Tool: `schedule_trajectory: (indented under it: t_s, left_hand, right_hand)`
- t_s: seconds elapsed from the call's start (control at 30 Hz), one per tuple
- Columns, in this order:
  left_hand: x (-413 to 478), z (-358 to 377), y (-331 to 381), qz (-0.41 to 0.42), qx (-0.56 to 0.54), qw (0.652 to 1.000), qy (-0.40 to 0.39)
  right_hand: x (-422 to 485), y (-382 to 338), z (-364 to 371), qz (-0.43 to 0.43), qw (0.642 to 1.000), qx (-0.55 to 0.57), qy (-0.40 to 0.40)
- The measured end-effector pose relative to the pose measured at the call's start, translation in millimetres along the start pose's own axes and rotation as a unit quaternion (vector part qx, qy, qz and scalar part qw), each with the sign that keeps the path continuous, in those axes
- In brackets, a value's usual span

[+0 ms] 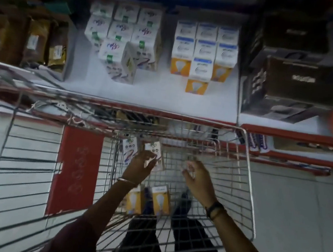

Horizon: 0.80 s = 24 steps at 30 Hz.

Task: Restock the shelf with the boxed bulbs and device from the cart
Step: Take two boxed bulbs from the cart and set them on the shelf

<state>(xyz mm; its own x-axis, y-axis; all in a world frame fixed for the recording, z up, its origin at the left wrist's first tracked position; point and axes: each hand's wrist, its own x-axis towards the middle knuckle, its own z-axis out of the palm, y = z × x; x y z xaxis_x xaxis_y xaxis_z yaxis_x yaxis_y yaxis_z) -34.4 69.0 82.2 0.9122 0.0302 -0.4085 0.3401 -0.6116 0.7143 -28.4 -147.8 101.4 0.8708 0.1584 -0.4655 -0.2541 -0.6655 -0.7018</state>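
Dim shop lighting is leaving the white shelf [160, 96] only half readable, with white boxed bulbs with purple print [118, 59] stacked left and white-and-orange bulb boxes [201, 66] right; dark cartons [293, 87] beside them are too shadowed to identify. Below, a wire shopping cart with a red panel [244, 175] is holding more stock. The left hand [139, 167] is closing its fingers on a small white printed box [154, 153] standing next to a similar box [128, 148]. The right hand [198, 179] is hovering with fingers loosely curled, holding nothing clearly visible. Two orange bulb boxes [160, 200] are lying near the cart's floor, partly hidden by the left forearm. Motion blur is smearing all labels.
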Motion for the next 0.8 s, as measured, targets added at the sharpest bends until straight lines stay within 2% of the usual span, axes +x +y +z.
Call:
schedule_trajectory:
  t_s: [0.13, 0.2, 0.27, 0.37, 0.5, 0.6, 0.8]
  left_hand:
    - [-19.0, 17.1, -77.9, -0.096, 0.125, 0.978, -0.135]
    - [-24.2, 25.5, -105.8, -0.152, 0.144, 0.959, -0.189]
    - [-24.3, 32.1, -125.3, -0.184, 0.142, 0.953, -0.195]
    - [-20.9, 35.9, -142.3, -0.159, 0.137, 0.947, -0.242]
    - [-9.6, 29.6, -147.0, -0.13, 0.083, 0.947, -0.281]
    - [-4.1, 22.0, -142.2, -0.088, 0.089, 0.938, -0.322]
    - [-8.6, 3.5, -133.1, -0.036, 0.07, 0.944, -0.321]
  right_hand:
    - [18.5, 27.6, 73.3, 0.019, 0.969, -0.12, -0.216]
    - [25.6, 42.5, 100.4, 0.025, 0.942, -0.183, -0.28]
    - [30.3, 53.5, 116.9, 0.037, 0.916, -0.243, -0.317]
    - [33.0, 60.7, 128.1, 0.033, 0.901, -0.284, -0.327]
    - [41.1, 62.1, 129.4, 0.055, 0.923, -0.221, -0.31]
    - [49.1, 61.7, 127.9, 0.047, 0.929, -0.211, -0.302]
    - [36.1, 32.5, 103.1, 0.025, 0.939, -0.2, -0.278]
